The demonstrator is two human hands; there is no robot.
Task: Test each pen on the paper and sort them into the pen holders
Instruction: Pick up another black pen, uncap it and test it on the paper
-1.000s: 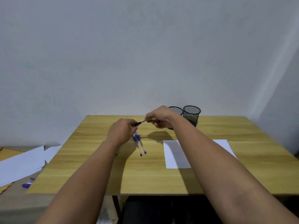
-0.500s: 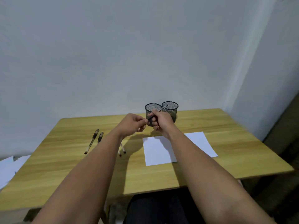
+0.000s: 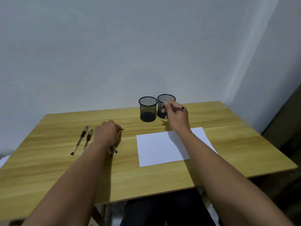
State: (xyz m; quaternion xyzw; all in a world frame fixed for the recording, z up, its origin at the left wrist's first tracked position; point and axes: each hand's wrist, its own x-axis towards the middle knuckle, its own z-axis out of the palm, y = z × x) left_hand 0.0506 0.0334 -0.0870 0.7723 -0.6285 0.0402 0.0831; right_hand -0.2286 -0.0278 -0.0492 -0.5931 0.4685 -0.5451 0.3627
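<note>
Right hand: the right hand (image 3: 176, 117) is raised past the far edge of the paper, fingers pinched around a slim dark pen (image 3: 178, 108) that juts out level to its right.
Pen holders: two round black wire-mesh pen holders stand upright side by side; the left holder (image 3: 147, 109) is just left of the right hand, and the right holder (image 3: 165, 101) is partly hidden behind its knuckles.
Paper: a flat, smooth white sheet of paper (image 3: 161, 148) lies below the right hand, under its wrist and forearm.
Left hand: the left hand (image 3: 107, 134) is curled, knuckles up, low over the table; a thin dark tip pokes out on its right, and what it grips cannot be told.
Blue-capped pens: ends of pens (image 3: 114, 150), one tipped blue, show just under the left wrist.
Black pens: two slender clear-barrelled pens with black grips (image 3: 83, 139) lie parallel, just left of the left hand.
Table: a table (image 3: 48, 168) of pale, streaky wood grain.
</note>
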